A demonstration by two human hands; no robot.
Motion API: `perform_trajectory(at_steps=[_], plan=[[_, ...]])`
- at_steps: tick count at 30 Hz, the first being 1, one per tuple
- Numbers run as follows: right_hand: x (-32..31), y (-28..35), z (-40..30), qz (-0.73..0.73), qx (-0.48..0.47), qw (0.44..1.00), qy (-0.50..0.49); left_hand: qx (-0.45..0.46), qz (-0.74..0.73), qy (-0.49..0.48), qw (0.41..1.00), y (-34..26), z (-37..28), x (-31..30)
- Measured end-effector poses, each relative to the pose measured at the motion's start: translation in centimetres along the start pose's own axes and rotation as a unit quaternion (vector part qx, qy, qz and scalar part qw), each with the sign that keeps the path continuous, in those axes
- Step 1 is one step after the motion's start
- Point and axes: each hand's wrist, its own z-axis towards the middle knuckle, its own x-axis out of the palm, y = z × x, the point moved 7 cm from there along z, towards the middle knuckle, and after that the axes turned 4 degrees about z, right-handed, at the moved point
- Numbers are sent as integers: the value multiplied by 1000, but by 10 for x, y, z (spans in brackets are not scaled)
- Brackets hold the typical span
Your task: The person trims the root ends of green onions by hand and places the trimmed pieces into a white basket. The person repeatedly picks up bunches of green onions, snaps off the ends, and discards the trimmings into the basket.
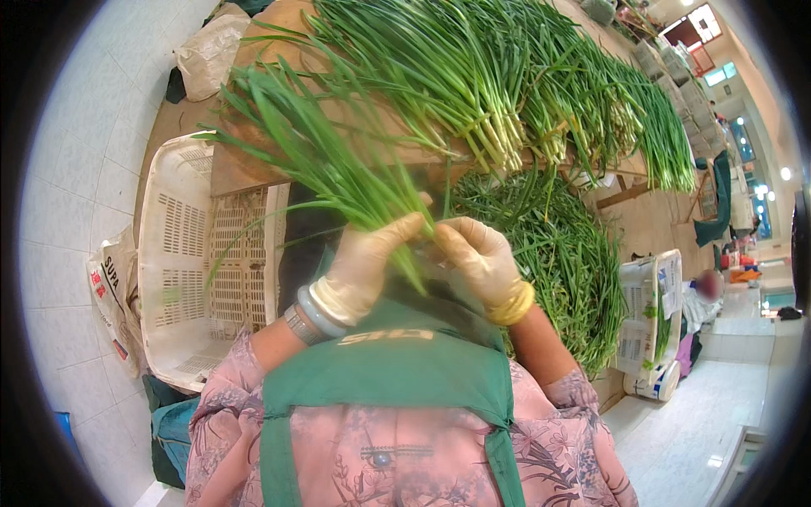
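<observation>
A loose bunch of garlic chives (323,168) is gripped in my left hand (374,253), its leaves fanning up and to the left, slightly blurred. My right hand (478,256) pinches at the side of the same bunch with thumb and forefinger. Both hands wear thin pale gloves. Beyond them, tied bundles of garlic chives (469,95) lie along a wooden table (253,168), pale stem ends towards me. Below the table's edge, to the right of my hands, is a large heap of loose green leaves (557,272).
A white slotted plastic crate (174,253) stands at my left, with a printed sack (114,298) beside it. Another white crate (643,317) rests at the right near a white bucket (659,383). Farther right, a person (706,295) is in view.
</observation>
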Motion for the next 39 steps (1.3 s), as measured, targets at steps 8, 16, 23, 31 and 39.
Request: perform_trajectory(at_steps=[8,16,23,31,39], plan=[[-6,17,-34,-437,-287,843,-126,7,1,-65,998,0,-4,-13],[-84,15,-65,-602,-28,790,-113,-30,-27,-54,998,-3,0,-13],[38,54,-1,-523,-275,806,-22,50,86,3,995,-19,-2,-15],[47,-9,5,18,105,985,135,-68,-138,75,985,4,-16,-24],[18,-25,-30,-8,144,980,140,-63,-133,-11,989,2,-11,-18]])
